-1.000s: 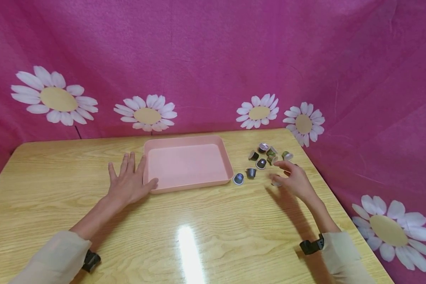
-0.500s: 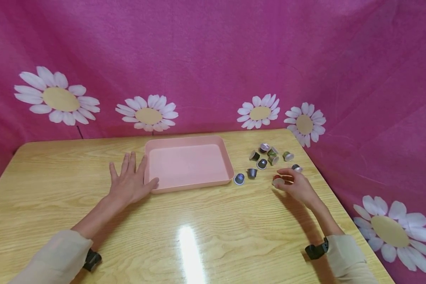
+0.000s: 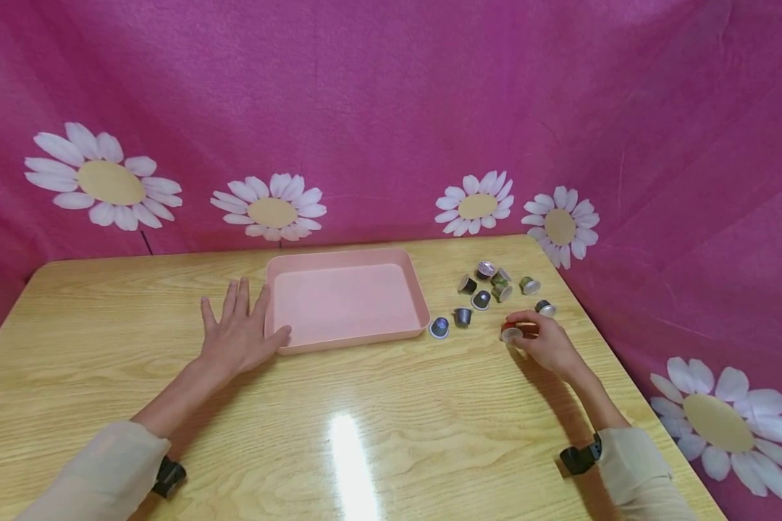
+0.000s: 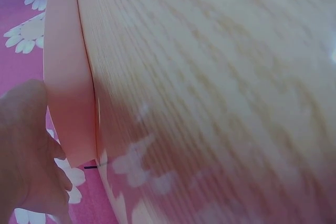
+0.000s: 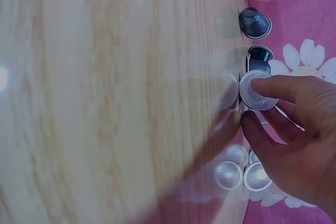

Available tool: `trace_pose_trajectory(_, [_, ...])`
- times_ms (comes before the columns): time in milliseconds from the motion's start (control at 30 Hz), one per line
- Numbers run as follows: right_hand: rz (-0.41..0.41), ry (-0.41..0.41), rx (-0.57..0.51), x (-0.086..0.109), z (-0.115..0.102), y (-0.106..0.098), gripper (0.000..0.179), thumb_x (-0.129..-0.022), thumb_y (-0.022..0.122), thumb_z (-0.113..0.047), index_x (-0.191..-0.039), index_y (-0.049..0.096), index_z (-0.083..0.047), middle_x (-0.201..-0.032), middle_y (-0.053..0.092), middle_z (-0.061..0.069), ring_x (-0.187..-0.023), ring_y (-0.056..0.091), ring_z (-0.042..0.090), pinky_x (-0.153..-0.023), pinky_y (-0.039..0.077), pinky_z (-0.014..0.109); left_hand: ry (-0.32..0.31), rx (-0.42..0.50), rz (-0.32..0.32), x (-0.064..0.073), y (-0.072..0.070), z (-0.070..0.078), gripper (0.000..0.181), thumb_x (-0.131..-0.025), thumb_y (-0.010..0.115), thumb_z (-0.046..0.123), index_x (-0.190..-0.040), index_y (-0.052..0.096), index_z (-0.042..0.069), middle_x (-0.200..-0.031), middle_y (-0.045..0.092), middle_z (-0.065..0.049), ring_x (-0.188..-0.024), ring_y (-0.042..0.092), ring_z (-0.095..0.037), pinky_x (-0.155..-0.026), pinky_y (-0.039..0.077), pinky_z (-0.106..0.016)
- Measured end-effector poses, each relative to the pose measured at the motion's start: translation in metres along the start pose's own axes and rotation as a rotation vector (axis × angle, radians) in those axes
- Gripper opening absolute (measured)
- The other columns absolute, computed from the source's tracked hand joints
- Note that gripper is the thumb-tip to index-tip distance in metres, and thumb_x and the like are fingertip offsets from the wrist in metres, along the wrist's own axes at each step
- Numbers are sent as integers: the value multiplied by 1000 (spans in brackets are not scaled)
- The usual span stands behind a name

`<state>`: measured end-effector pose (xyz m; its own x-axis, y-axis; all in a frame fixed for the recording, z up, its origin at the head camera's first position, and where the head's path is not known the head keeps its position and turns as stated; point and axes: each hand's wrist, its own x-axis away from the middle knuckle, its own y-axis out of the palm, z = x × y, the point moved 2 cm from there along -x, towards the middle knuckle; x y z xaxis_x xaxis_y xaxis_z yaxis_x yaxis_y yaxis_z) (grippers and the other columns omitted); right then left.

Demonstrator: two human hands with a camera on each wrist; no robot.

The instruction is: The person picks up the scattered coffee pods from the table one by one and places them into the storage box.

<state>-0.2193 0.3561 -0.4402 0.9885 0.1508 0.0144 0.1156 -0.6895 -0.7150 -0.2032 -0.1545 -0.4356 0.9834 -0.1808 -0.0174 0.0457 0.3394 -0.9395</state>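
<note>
My left hand (image 3: 237,334) lies with its fingers spread at the left end of a shallow pink tray (image 3: 345,300), its thumb over the rim at the near left corner. In the left wrist view that hand (image 4: 29,145) is beside the tray's outer wall (image 4: 68,72). My right hand (image 3: 547,346) pinches a red coffee capsule (image 3: 511,334) with a pale foil lid, close over the table. In the right wrist view, the thumb lies across the lid (image 5: 254,100), with the fingers on the far side; they partly hide the capsule's body.
Several more capsules lie between the tray and the table's right edge, among them a blue one (image 3: 439,328) by the tray corner, a grey one (image 3: 463,317) and a dark one (image 3: 545,308) beyond my right hand. A pink flowered cloth (image 3: 378,123) hangs behind the wooden table (image 3: 430,434).
My right hand has come down slightly and nearer, and its fingers have closed on the red capsule. The dark capsule behind it has come into view. My left hand stays put.
</note>
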Motion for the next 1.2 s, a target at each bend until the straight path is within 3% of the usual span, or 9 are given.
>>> trace_pose_trajectory(100, [6,-5,5,-1,0,0,30,-91,69,2,-120,63,6,-119,64,25,-113,60,43,-92,51,49,-1,-2,2,0,0,-1,88,-96,53,52,-156,21,-3,-158,5,-37,-147,-1,-50,-104,-16,-72])
trace_pose_trajectory(367, [23,10,3,-2,2,1,29,-90,71,0,-118,65,5,-115,66,22,-108,63,39,-80,53,24,5,-8,10,-1,1,-2,88,-96,53,53,-156,21,-3,-158,6,-37,-147,-1,-50,-104,-16,-73])
trace_pose_trajectory(700, [19,-39,-9,-7,-12,0,24,-92,71,-3,-115,66,4,-113,68,21,-108,65,40,-81,54,28,9,-7,15,-1,3,-2,87,-95,55,51,-156,22,-3,-158,7,-37,-147,0,-50,-104,-15,-73])
trace_pose_trajectory(1033, [-8,-121,-110,-16,-49,7,28,-91,70,1,-118,65,8,-116,65,25,-109,64,41,-82,55,26,14,-3,22,-1,2,-2,87,-96,54,51,-156,23,-3,-158,7,-37,-146,1,-51,-105,-15,-72])
trace_pose_trajectory(1200, [-13,-137,-104,-25,-70,13,27,-91,71,0,-117,66,4,-113,67,21,-107,66,36,-80,56,26,14,-4,28,-1,2,-1,87,-95,55,50,-155,24,-3,-158,9,-37,-146,1,-50,-105,-14,-73])
